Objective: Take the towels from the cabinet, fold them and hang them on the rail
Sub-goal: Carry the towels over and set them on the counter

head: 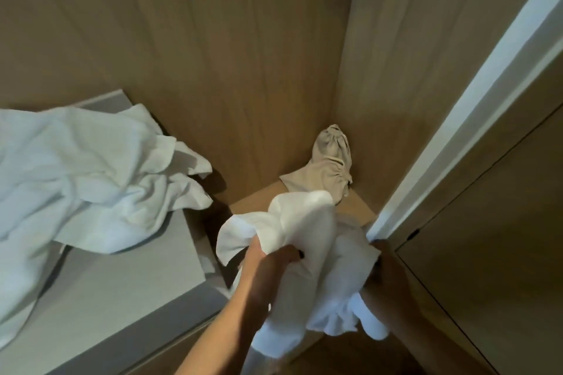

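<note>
A crumpled white towel (307, 240) hangs bunched in front of the wooden cabinet's open compartment. My left hand (268, 268) grips its left side, fingers curled into the cloth. My right hand (385, 271) holds the towel's right edge, close to the cabinet's white door frame; its fingers are partly hidden by the cloth. A second white towel (91, 183) lies rumpled over a grey box at the left. No rail is in view.
A grey box or drawer unit (128, 277) fills the lower left of the cabinet. A beige drawstring cloth bag (329, 167) leans in the back right corner on the wooden shelf (353, 210). A white door frame (457, 119) and a wooden door (493, 253) stand at the right.
</note>
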